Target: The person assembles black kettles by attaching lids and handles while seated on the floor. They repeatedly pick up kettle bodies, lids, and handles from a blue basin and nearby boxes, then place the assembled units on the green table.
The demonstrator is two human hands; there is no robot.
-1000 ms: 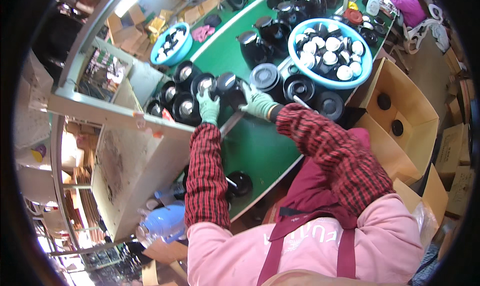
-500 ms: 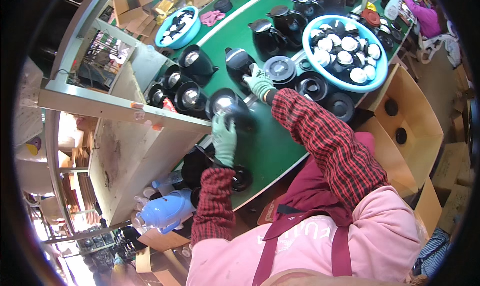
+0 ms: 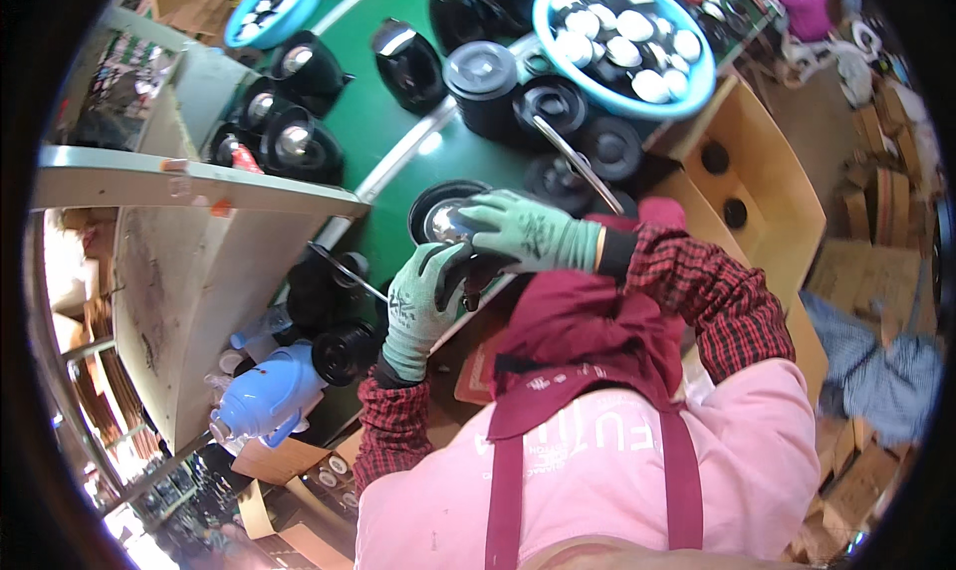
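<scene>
Close in front of me, over the near edge of the green table (image 3: 373,157), both hands are on a black jug body (image 3: 418,212) with a shiny silver inside. My left hand (image 3: 418,306), in a pale green glove, grips its near left side with bent fingers. From the right, my gloved right hand (image 3: 528,231) reaches across the jug's open end, its fingers over the silver part; the fingertips partly hide it. Beyond stands a black jug (image 3: 408,67) with a handle. Beside that jug is a stack of round black lids (image 3: 481,72).
Several open black jug bodies (image 3: 299,147) stand at the left beside a pale metal beam (image 3: 129,167). A blue basin (image 3: 637,108) holds black-and-white lids. Thin metal bars (image 3: 578,162) flank my hands. A cardboard box (image 3: 777,162) lies right, a blue flask (image 3: 274,391) lower left.
My right hand has left the standing black jug and come back to the jug body at my left hand. That jug body has moved nearer to me, and the whole view has shifted.
</scene>
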